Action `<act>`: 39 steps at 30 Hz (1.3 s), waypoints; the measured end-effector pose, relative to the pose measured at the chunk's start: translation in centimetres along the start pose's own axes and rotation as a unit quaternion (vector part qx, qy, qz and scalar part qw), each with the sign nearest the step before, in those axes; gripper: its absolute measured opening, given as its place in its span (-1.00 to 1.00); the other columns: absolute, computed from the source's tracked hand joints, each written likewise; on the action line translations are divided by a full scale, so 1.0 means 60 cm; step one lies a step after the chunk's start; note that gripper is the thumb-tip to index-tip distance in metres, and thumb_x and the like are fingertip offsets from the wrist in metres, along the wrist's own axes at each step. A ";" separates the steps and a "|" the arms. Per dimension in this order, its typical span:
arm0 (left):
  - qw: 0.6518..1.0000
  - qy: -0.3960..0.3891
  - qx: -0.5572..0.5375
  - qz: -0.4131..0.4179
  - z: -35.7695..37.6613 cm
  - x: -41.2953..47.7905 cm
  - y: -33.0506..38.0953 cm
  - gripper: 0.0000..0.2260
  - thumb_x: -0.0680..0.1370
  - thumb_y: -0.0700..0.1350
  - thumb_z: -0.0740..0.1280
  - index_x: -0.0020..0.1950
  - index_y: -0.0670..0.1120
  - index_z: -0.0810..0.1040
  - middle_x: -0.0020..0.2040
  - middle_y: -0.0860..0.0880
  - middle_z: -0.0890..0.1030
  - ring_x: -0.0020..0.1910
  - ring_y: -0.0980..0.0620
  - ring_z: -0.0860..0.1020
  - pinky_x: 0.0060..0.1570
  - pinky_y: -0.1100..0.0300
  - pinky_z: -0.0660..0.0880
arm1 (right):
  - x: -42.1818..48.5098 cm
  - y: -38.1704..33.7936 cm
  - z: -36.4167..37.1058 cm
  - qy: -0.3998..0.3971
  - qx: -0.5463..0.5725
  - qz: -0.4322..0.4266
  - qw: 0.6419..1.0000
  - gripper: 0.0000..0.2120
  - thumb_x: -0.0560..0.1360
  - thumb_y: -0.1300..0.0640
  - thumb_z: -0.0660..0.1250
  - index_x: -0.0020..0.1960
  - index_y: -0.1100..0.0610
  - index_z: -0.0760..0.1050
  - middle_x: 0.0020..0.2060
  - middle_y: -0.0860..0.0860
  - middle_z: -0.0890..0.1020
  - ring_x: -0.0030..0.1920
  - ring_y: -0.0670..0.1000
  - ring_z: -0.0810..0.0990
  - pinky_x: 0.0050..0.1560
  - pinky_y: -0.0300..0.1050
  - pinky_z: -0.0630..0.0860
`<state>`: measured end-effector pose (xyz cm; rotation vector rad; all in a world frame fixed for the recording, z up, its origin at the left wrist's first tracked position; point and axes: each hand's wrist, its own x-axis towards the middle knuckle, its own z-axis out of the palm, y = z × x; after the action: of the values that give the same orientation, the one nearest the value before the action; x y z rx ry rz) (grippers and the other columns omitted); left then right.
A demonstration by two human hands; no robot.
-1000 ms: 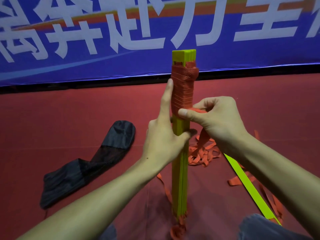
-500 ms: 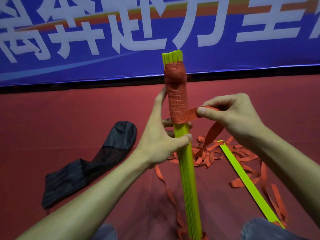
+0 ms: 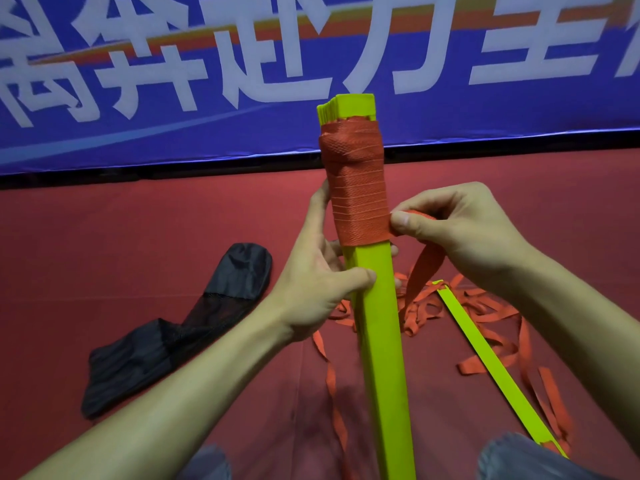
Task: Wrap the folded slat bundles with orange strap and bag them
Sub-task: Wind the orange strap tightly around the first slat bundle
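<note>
A yellow-green slat bundle (image 3: pixel 381 327) stands upright in front of me. Its upper part is wound with orange strap (image 3: pixel 356 192), leaving the top end bare. My left hand (image 3: pixel 322 282) grips the bundle just below the wrapping, thumb across the front and index finger up the left side. My right hand (image 3: pixel 457 223) pinches the strap right at the wrapping's lower right edge. The free strap hangs from it to a loose orange pile (image 3: pixel 433 310) on the red floor. A black bag (image 3: pixel 173 330) lies to the left.
A single loose yellow-green slat (image 3: pixel 491 362) lies diagonally on the floor at the right, over strap loops. A blue banner (image 3: pixel 138 81) with white characters stands behind. My knees (image 3: pixel 519 459) show at the bottom edge.
The bundle has turned, now showing its flat broad face. My right hand has moved in from the right, pulling the strap tight against the wrapping's lower edge. My left hand keeps its grip.
</note>
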<state>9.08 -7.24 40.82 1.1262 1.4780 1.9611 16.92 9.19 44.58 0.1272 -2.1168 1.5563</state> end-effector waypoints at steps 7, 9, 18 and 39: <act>0.998 -0.051 -0.028 -0.018 -0.005 -0.001 -0.001 -0.14 0.37 -0.49 0.23 0.37 0.35 0.16 -0.02 -0.15 0.68 -0.17 -0.17 0.70 -0.32 0.13 0.61 | -0.002 0.011 0.003 -0.094 0.077 0.072 0.990 -0.78 0.37 0.01 0.39 -0.08 0.07 0.72 -0.38 0.07 0.51 -0.36 0.00 0.21 -0.36 -0.17 0.18; 0.997 -0.067 -0.019 -0.013 -0.006 -0.003 0.002 -0.15 0.39 -0.53 0.18 0.41 0.28 0.11 -0.09 -0.07 0.70 -0.28 -0.08 0.69 -0.45 0.27 0.53 | -0.003 0.015 0.008 -0.140 0.123 0.093 0.978 -0.78 0.42 0.03 0.34 -0.06 0.09 0.71 -0.40 0.06 0.44 -0.36 0.04 0.15 -0.33 -0.08 0.09; 0.985 0.058 0.151 0.052 0.012 -0.002 0.003 0.06 0.41 -0.28 0.50 0.51 0.41 -0.15 0.17 -0.06 0.65 0.03 -0.07 0.68 0.12 -0.10 0.61 | -0.007 -0.006 0.037 0.067 0.068 0.083 0.992 -0.76 0.24 0.03 0.47 -0.32 0.18 0.52 -0.60 -0.12 0.45 -0.56 -0.18 0.35 -0.54 -0.32 0.31; 0.987 0.055 0.149 0.034 -0.014 -0.001 0.002 -0.08 0.38 -0.30 0.47 0.48 0.36 0.08 0.04 -0.13 0.69 -0.03 -0.11 0.70 -0.26 0.16 0.60 | 0.000 0.010 0.012 0.076 -0.047 0.005 0.996 -0.80 0.32 0.13 0.53 -0.32 0.15 0.52 -0.52 -0.16 0.51 -0.46 -0.21 0.41 -0.48 -0.22 0.45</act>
<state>8.45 -7.80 40.85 1.2196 1.8621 1.9177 16.43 8.75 43.90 -0.0327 -2.0688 1.4210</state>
